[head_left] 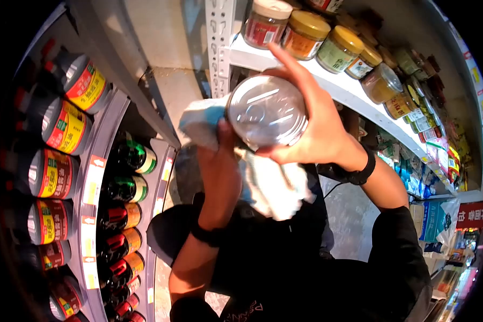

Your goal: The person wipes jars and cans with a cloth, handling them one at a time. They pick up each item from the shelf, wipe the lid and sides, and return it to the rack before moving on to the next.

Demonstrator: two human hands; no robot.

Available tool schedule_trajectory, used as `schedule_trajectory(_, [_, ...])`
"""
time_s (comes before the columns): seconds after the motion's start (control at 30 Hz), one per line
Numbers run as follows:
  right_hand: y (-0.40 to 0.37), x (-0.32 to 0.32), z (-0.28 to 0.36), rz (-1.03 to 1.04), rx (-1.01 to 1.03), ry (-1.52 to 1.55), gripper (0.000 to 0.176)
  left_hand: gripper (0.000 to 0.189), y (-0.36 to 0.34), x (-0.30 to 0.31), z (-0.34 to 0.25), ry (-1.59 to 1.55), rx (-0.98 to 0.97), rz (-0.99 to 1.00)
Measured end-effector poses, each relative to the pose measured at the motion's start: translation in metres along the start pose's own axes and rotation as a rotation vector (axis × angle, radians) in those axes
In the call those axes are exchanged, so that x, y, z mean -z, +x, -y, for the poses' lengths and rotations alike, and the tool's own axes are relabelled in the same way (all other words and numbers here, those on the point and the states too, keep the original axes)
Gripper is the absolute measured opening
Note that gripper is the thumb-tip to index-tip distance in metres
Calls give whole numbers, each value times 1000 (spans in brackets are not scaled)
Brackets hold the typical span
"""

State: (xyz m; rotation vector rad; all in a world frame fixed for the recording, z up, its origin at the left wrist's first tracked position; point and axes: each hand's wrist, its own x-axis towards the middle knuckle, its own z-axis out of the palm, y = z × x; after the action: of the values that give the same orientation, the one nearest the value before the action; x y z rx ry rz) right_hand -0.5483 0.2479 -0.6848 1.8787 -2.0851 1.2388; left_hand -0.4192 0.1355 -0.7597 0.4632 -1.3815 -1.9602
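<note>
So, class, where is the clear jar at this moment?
In the head view, the clear jar is just above centre, gripped by the right hand, with the left hand and the white cloth at its left side.

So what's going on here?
Someone's right hand is holding up a clear jar, with its round end facing us. Their left hand has a pale cloth right up beside it. More jars stand on the white shelf in front, and dark bottles line the left side.

Grey shelving [111,122] at left, white shelf [252,58] upper right, pale wall [172,35], grey floor [350,220]
</note>
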Motion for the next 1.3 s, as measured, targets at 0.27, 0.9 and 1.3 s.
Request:
schedule_trajectory(0.27, [1,19,6,247,-109,-49,120,60,-20,14,15,654,-537,357])
schedule_trajectory(0.9, [69,222,-11,-259,-307,118,92,54,-10,33,6,-334,242,171])
schedule_trajectory(1.3, [115,272,-226,-526,-650,-605,99,47,-25,44,-7,-178,87,90])
